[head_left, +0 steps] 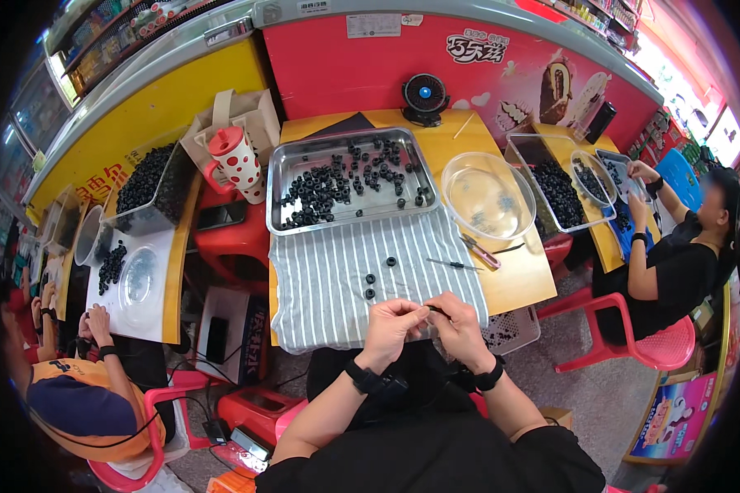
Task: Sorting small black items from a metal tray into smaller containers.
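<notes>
My left hand (393, 327) and my right hand (462, 325) meet over the near edge of a grey-and-white striped cloth (321, 287). Their closed fingertips pinch together at a small dark piece, mostly hidden by the fingers. Beyond them, a few small black ring-shaped parts (370, 278) lie loose on the cloth. A thin pointed tool (455, 264) rests to their right. Past the cloth stands a metal tray (355, 220) with many more such black parts scattered in it.
Right of the tray sits a round clear plastic basin (489, 234), with a red-handled tool (483, 253) in front. A small fan (425, 99) stands at the back. Left, a polka-dot tumbler (237, 164) is on a red stool. Co-workers sit at tables either side, beside bins (561, 226) of black parts.
</notes>
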`<act>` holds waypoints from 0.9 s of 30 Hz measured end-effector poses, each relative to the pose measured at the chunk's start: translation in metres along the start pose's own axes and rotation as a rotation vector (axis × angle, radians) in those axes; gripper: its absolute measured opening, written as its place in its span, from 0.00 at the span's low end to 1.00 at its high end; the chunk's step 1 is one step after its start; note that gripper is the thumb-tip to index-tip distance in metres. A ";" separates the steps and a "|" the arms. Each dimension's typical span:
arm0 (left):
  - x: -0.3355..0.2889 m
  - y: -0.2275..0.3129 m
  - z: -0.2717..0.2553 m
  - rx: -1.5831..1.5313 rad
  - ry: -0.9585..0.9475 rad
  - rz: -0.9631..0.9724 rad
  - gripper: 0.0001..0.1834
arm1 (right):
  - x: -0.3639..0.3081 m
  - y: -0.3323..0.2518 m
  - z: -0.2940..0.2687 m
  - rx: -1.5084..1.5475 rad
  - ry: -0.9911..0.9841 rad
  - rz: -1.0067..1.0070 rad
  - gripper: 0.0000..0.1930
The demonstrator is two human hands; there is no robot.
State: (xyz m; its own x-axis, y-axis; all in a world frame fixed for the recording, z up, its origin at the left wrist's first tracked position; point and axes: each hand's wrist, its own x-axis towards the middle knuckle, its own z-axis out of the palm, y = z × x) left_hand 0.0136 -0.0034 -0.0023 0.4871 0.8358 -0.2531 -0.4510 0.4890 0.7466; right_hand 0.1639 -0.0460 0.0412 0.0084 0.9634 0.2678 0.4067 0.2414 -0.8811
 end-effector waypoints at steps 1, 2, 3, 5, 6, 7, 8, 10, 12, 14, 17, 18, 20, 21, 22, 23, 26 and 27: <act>0.000 0.001 0.004 0.086 0.016 0.012 0.04 | -0.001 0.002 -0.002 -0.066 0.019 -0.002 0.09; 0.000 0.002 0.008 0.172 0.033 0.024 0.06 | -0.001 0.005 -0.003 -0.131 0.038 -0.005 0.08; 0.000 0.003 0.011 0.173 0.034 0.023 0.06 | 0.000 0.008 -0.002 -0.130 0.037 -0.004 0.08; -0.001 0.006 0.015 0.566 0.062 -0.005 0.10 | 0.001 0.015 -0.001 -0.285 0.019 -0.073 0.07; 0.000 0.007 0.015 0.566 0.064 -0.007 0.10 | 0.002 0.015 -0.001 -0.284 0.018 -0.071 0.07; 0.002 0.010 0.014 0.725 0.001 0.064 0.12 | 0.005 0.016 -0.003 -0.308 -0.013 -0.086 0.06; 0.003 0.013 0.013 0.883 -0.064 0.136 0.13 | 0.008 0.016 -0.004 -0.333 -0.044 -0.101 0.06; 0.009 0.019 0.013 1.021 -0.087 0.175 0.14 | 0.013 0.011 -0.004 -0.306 -0.061 -0.077 0.05; 0.010 0.022 0.014 1.156 -0.109 0.216 0.15 | 0.017 0.011 -0.004 -0.281 -0.080 -0.055 0.05; 0.008 0.023 0.019 1.245 -0.101 0.328 0.15 | 0.018 0.014 -0.007 -0.319 -0.131 -0.034 0.04; 0.002 0.027 0.027 1.305 -0.069 0.306 0.15 | 0.021 0.011 -0.011 -0.242 -0.169 0.007 0.02; 0.001 0.026 0.028 1.301 -0.068 0.306 0.15 | 0.022 0.013 -0.010 -0.244 -0.172 0.008 0.02; -0.003 0.021 0.029 1.382 -0.017 0.415 0.13 | 0.021 0.017 -0.009 -0.236 -0.206 0.020 0.01; -0.006 0.020 0.028 1.378 -0.015 0.416 0.13 | 0.020 0.017 -0.007 -0.239 -0.209 0.020 0.01; -0.008 0.020 0.026 1.414 -0.016 0.438 0.10 | 0.019 0.017 -0.004 -0.284 -0.208 -0.013 0.01; -0.010 0.021 0.025 1.450 -0.018 0.459 0.07 | 0.019 0.017 0.000 -0.328 -0.205 -0.047 0.02; -0.011 0.027 0.031 1.309 0.124 0.837 0.04 | 0.020 0.024 0.005 -0.298 -0.208 -0.037 0.03; -0.011 0.029 0.033 1.309 0.122 0.832 0.04 | 0.020 0.026 0.006 -0.258 -0.201 -0.024 0.04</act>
State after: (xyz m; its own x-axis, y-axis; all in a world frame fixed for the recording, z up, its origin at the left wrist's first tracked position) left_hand 0.0200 -0.0073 0.0423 0.3489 0.7977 0.4919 0.4219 -0.6024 0.6776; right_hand 0.1696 -0.0199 0.0216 -0.1740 0.9678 0.1821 0.6231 0.2514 -0.7406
